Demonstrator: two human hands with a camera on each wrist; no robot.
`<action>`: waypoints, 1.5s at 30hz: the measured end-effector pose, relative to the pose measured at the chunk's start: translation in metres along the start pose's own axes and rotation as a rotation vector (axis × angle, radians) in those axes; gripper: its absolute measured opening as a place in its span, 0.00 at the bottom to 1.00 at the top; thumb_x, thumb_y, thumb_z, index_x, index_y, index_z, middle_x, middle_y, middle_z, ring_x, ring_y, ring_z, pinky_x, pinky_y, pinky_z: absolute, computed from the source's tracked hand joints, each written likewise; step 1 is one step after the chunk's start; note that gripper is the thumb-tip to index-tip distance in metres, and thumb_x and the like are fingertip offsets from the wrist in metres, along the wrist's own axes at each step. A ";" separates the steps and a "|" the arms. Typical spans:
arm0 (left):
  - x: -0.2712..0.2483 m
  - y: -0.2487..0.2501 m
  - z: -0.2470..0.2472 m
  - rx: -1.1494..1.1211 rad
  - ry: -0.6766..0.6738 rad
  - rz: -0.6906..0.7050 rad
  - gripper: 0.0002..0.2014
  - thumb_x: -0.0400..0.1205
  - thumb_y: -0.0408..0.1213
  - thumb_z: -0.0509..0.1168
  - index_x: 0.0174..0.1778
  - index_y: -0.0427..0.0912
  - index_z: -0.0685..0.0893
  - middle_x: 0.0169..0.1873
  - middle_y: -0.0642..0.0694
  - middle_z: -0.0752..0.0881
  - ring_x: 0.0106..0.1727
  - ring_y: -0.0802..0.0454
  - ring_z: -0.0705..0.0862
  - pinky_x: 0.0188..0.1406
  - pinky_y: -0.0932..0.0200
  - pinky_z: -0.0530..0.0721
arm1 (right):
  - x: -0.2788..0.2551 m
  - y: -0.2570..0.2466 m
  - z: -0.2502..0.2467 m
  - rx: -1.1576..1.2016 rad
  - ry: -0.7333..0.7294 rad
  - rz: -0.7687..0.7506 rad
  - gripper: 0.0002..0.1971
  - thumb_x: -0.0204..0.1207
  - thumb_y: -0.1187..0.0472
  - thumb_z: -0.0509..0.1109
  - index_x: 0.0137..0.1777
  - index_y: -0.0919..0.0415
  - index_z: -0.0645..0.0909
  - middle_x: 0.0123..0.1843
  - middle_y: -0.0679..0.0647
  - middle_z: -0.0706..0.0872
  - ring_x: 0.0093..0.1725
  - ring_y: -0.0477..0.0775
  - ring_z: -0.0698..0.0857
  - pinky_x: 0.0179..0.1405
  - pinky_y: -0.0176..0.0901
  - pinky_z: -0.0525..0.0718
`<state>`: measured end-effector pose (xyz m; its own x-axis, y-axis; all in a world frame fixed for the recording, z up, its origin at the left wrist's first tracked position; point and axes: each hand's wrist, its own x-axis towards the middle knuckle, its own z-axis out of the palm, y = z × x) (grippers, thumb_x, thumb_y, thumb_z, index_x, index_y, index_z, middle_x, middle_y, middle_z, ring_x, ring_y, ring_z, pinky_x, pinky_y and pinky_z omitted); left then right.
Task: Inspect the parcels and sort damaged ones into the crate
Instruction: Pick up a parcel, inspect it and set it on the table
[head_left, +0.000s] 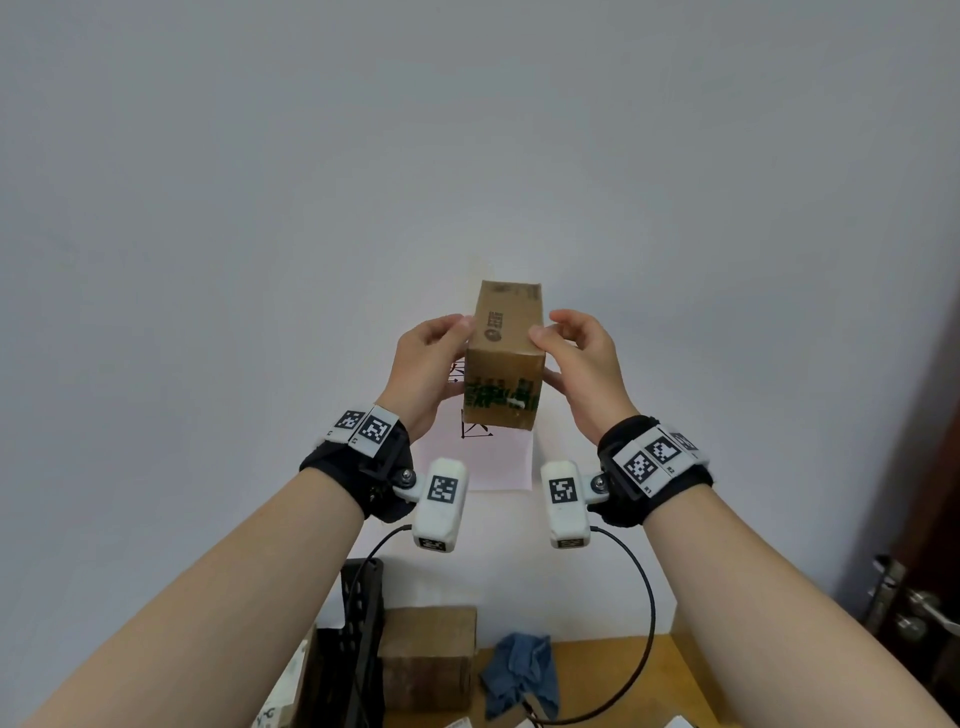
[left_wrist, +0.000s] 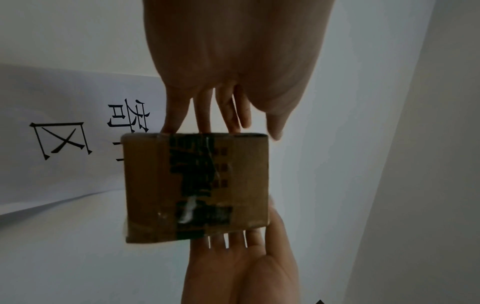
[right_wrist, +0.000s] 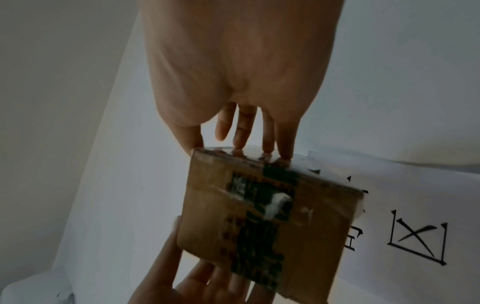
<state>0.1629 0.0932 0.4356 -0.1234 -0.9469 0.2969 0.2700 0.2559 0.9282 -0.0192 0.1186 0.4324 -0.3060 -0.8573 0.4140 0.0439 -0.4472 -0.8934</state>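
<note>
A small brown cardboard parcel (head_left: 503, 358) is held up in front of the wall, its end face towards me. Green printed tape crosses that face, with a torn white patch in it (left_wrist: 188, 211). My left hand (head_left: 434, 358) grips the parcel's left side, thumb on the upper face. My right hand (head_left: 574, 358) grips the right side in the same way. In the left wrist view the parcel (left_wrist: 197, 185) sits between my left hand's fingers (left_wrist: 205, 115) and the right hand (left_wrist: 241, 263). The right wrist view shows the parcel (right_wrist: 267, 216) tilted under my right hand's fingers (right_wrist: 241, 131). A black crate (head_left: 363, 623) stands below at the left.
Another cardboard box (head_left: 428, 654) stands beside the crate on the wooden table (head_left: 618, 675). A blue cloth (head_left: 519, 670) lies right of it. A paper sign (head_left: 498, 462) hangs on the wall behind the parcel. A door with a metal handle (head_left: 904, 603) is at the right.
</note>
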 end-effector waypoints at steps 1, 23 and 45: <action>0.001 0.000 0.000 -0.011 0.014 -0.004 0.18 0.88 0.41 0.71 0.73 0.41 0.81 0.63 0.45 0.90 0.65 0.48 0.89 0.52 0.44 0.93 | 0.000 0.001 0.001 0.012 -0.004 0.004 0.20 0.80 0.63 0.77 0.71 0.54 0.79 0.60 0.54 0.84 0.62 0.56 0.89 0.65 0.64 0.89; -0.001 -0.003 -0.006 0.112 0.065 0.001 0.12 0.86 0.43 0.73 0.65 0.48 0.90 0.58 0.49 0.94 0.65 0.52 0.90 0.70 0.35 0.86 | 0.000 0.003 0.003 -0.098 -0.052 -0.055 0.24 0.79 0.68 0.76 0.75 0.55 0.83 0.68 0.53 0.88 0.64 0.53 0.91 0.70 0.57 0.87; -0.002 0.019 0.005 0.114 0.055 -0.057 0.24 0.89 0.63 0.61 0.67 0.45 0.83 0.62 0.49 0.90 0.64 0.49 0.88 0.65 0.40 0.87 | 0.002 -0.015 0.007 0.026 -0.029 0.021 0.12 0.83 0.51 0.76 0.55 0.59 0.83 0.60 0.58 0.92 0.56 0.57 0.91 0.60 0.49 0.91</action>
<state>0.1632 0.1008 0.4539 -0.0821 -0.9690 0.2331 0.1537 0.2188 0.9636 -0.0135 0.1218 0.4482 -0.2772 -0.8734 0.4004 0.0751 -0.4352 -0.8972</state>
